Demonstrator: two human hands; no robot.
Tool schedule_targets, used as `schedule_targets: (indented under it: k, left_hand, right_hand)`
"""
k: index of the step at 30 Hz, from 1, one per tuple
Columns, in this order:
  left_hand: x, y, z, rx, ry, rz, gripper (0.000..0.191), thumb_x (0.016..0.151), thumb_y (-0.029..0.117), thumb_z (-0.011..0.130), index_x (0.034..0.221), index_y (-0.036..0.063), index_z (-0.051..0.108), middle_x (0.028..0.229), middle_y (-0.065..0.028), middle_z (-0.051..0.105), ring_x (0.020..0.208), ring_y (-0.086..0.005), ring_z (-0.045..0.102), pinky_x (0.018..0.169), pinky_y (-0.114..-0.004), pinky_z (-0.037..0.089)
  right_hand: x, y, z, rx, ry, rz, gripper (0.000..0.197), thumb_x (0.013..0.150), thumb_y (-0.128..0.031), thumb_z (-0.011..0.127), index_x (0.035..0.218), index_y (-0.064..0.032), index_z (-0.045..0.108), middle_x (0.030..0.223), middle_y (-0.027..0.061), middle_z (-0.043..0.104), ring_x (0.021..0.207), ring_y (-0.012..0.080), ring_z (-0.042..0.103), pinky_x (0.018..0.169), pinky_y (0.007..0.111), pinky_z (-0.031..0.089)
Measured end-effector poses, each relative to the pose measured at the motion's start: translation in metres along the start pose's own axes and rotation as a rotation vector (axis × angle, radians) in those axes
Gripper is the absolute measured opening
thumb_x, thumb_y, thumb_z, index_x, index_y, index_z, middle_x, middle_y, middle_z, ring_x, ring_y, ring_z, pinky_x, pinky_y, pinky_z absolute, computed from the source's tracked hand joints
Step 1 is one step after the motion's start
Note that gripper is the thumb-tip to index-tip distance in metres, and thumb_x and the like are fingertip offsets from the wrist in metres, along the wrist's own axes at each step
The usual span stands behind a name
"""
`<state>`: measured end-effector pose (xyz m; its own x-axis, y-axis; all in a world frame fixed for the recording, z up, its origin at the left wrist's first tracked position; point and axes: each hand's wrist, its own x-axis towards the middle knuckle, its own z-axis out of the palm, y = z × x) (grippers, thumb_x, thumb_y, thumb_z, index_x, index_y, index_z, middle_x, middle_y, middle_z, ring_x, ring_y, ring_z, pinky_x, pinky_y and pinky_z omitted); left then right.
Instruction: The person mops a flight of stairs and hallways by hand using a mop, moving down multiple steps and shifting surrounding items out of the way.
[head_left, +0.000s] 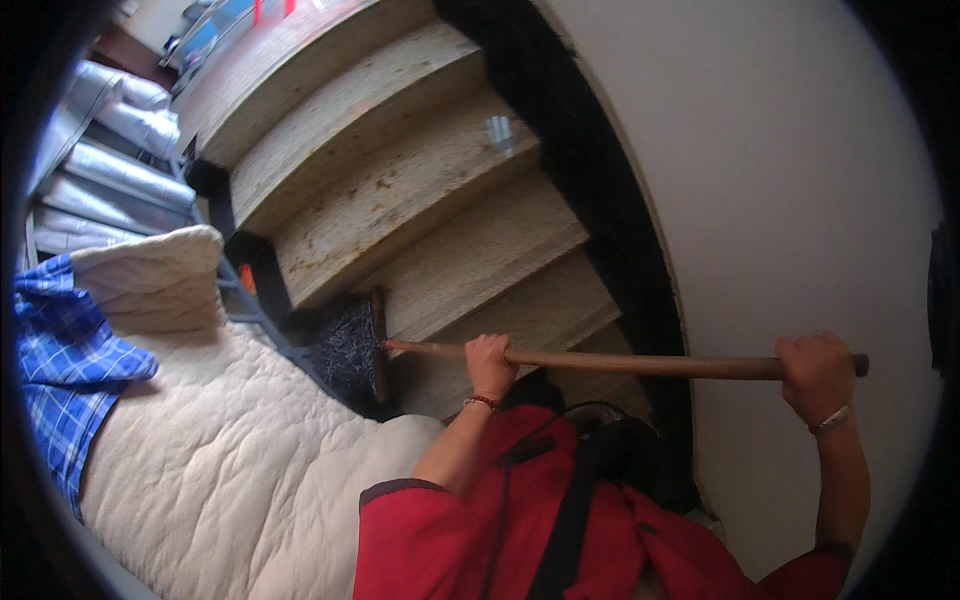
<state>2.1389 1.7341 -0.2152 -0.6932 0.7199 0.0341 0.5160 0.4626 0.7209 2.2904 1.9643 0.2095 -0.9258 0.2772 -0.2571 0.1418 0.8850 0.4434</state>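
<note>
A mop or broom with a long wooden handle (645, 364) lies across the view, its dark stringy head (343, 345) at the left end, on or just above the stair treads beside the railing. Around the middle part of the handle, my left hand (491, 365) is closed. My right hand (819, 377) grips the handle near its far right end, in front of the pale wall. Worn stone-like stairs (405, 202) with brown specks stretch beyond the head. Whether the head touches a tread cannot be told.
A cream quilt (225, 450) and blue plaid cloth (75, 345) hang over the metal railing (247, 296) at left, with silvery rolled sheets (127, 176) behind. A black-edged wall (772, 172) borders the stairs at right. Below my arms, a basket-like container (600, 411) is partly hidden.
</note>
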Motion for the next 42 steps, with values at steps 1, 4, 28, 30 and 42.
schedule_targets:
  k: [1, 4, 28, 30, 42]
  left_hand:
    - [0.003, 0.018, 0.012, -0.016, -0.046, 0.066, 0.011, 0.063, 0.008, 0.064, 0.071, 0.0111, 0.057, 0.072, -0.0066, 0.058, 0.077, -0.0265, 0.054, 0.070, -0.040, 0.037]
    - [-0.006, 0.084, 0.070, -0.092, -0.070, 0.281, 0.009, 0.064, 0.009, 0.066, 0.070, 0.0116, 0.060, 0.073, -0.0064, 0.061, 0.077, -0.0256, 0.057, 0.071, -0.039, 0.037]
    - [-0.252, 0.368, 0.372, -0.139, -0.994, 0.886, 0.008, 0.076, 0.010, 0.062, 0.069, 0.0125, 0.065, 0.066, -0.0082, 0.059, 0.073, -0.0241, 0.056, 0.083, -0.038, 0.037]
    - [-0.248, 0.365, 0.373, -0.141, -0.986, 0.891, 0.009, 0.075, 0.010, 0.063, 0.067, 0.0123, 0.066, 0.064, -0.0088, 0.058, 0.070, -0.0238, 0.055, 0.082, -0.037, 0.036]
    - [-0.202, 0.320, 0.341, -0.234, -0.784, 0.837, 0.009, 0.072, 0.014, 0.063, 0.077, 0.0131, 0.070, 0.072, -0.0088, 0.064, 0.078, -0.0257, 0.062, 0.087, -0.042, 0.039]
  right_hand:
    - [-0.030, 0.007, 0.006, -0.005, 0.001, 0.027, 0.020, 0.059, 0.005, 0.062, 0.065, -0.0081, 0.049, 0.055, 0.0081, 0.049, 0.051, 0.0249, 0.050, 0.052, 0.035, 0.040]
    - [-0.137, 0.026, 0.023, -0.109, -0.060, 0.235, 0.024, 0.057, 0.007, 0.065, 0.067, -0.0073, 0.049, 0.056, 0.0089, 0.050, 0.052, 0.0279, 0.050, 0.054, 0.037, 0.041]
    - [-0.547, -0.088, 0.076, 0.303, -1.306, 1.238, 0.028, 0.093, -0.015, 0.041, 0.117, -0.0050, 0.050, 0.099, 0.0188, 0.062, 0.089, 0.0315, 0.059, 0.078, 0.042, 0.047]
    - [-0.552, -0.090, 0.083, 0.295, -1.280, 1.243, 0.029, 0.092, -0.014, 0.041, 0.118, -0.0061, 0.050, 0.097, 0.0186, 0.062, 0.087, 0.0321, 0.059, 0.078, 0.042, 0.047]
    - [-0.486, -0.087, 0.066, -0.172, -1.327, 1.083, 0.030, 0.095, -0.022, 0.040, 0.123, -0.0146, 0.048, 0.095, 0.0182, 0.066, 0.082, 0.0375, 0.063, 0.069, 0.046, 0.051]
